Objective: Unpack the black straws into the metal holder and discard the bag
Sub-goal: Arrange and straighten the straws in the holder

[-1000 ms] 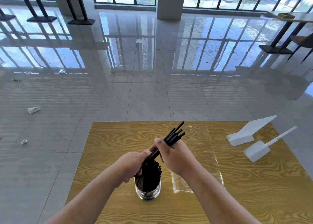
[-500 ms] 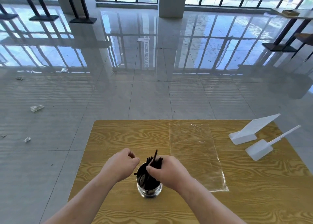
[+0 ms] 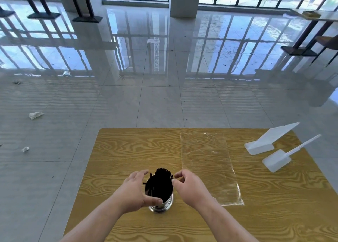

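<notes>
The black straws [image 3: 161,184] stand bunched in the metal holder [image 3: 161,204], a shiny round steel cup near the front middle of the wooden table [image 3: 128,150]. The thin matte tubes fan slightly, their tips rising above the rim, and a few lean out toward the left.

The left hand [image 3: 133,190] wraps the cup's left side, thumb pressed across its polished front wall and fingers curled round the far side beside the straws. The right hand [image 3: 190,187] sits just right of the bunch, fingers bent and thumb close to the forefinger near the straw tips; whether it pinches a straw I cannot tell.

To the right of the cup lies the bag [image 3: 206,161], a clear, long rectangular plastic sleeve, flat and lightly creased, glinting along its edges. It runs from the table's far edge toward the near right.

Farther right stand 2 white plastic stands [image 3: 263,145], each a blocky base with a slanted flat blade.

The tabletop shows bold yellow-brown grain. Beyond it spreads a glossy grey tiled floor [image 3: 164,95] with crumpled paper scraps [image 3: 35,115].
</notes>
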`<state>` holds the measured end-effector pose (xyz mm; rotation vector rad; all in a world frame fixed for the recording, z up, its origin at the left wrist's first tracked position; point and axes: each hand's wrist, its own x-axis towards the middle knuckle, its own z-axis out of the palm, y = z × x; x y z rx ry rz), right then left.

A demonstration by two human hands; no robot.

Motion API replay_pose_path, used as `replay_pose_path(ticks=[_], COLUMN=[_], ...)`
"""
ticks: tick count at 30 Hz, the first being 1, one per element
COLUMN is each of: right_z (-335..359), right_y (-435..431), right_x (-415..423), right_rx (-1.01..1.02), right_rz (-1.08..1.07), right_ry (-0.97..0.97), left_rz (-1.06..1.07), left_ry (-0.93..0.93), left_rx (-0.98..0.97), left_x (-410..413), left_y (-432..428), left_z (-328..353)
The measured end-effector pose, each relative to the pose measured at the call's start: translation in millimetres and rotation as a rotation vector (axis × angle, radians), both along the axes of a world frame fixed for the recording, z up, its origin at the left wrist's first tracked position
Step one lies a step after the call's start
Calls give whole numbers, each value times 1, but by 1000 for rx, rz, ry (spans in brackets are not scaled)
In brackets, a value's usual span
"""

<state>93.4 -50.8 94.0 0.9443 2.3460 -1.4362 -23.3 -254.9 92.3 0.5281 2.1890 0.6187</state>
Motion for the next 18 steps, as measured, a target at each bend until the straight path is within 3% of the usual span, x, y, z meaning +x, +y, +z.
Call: replay_pose_path(ticks=[3, 8, 18], right_z=[-4, -2, -9], right_y=[-9, -16, -24], right_x=[-1, -6, -5], right_rx=[-99, -66, -137], right_rz=[-40, -56, 13], right_ry=[21, 73, 55], left_rz=[56, 166, 183], left_ry=[69, 92, 153], left_rx=[77, 190, 269], left_x=[14, 26, 21], left_y=[1, 10, 37], left_z=[-12, -22, -31])
